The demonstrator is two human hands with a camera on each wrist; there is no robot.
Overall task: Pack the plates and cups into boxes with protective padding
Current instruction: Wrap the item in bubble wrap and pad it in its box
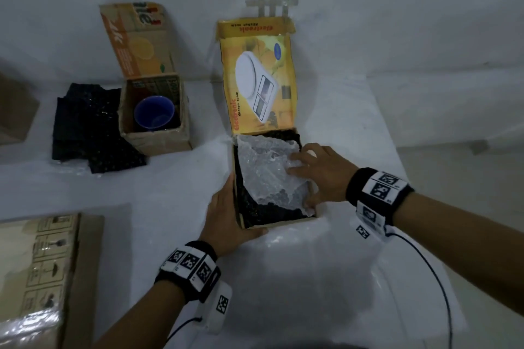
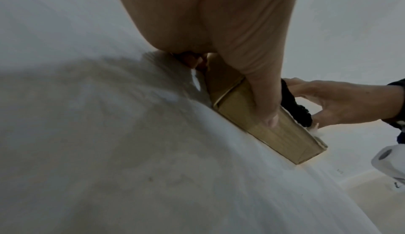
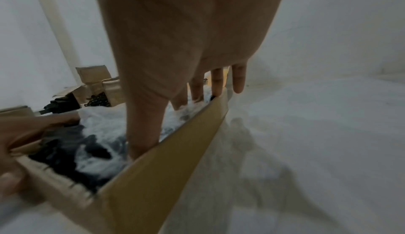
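A yellow kitchen-scale box (image 1: 279, 222) lies in front of me with its lid (image 1: 258, 79) standing up. It is lined with black padding (image 1: 255, 207), and a sheet of clear bubble wrap (image 1: 269, 170) lies on top. My left hand (image 1: 229, 212) grips the near left corner, with the thumb (image 2: 263, 109) along the front wall (image 2: 274, 133). My right hand (image 1: 303, 181) presses flat on the bubble wrap with straight, spread fingers (image 3: 197, 88); its thumb is down inside the right wall (image 3: 164, 177). A blue cup (image 1: 154, 115) stands in a brown carton (image 1: 158, 142) at the back left.
Folded black padding cloth (image 1: 85, 127) lies left of the brown carton. A large flat cardboard box (image 1: 42, 263) sits at the near left, and another carton (image 1: 14, 110) at the far left. The white-covered table ends at the right (image 1: 397, 147).
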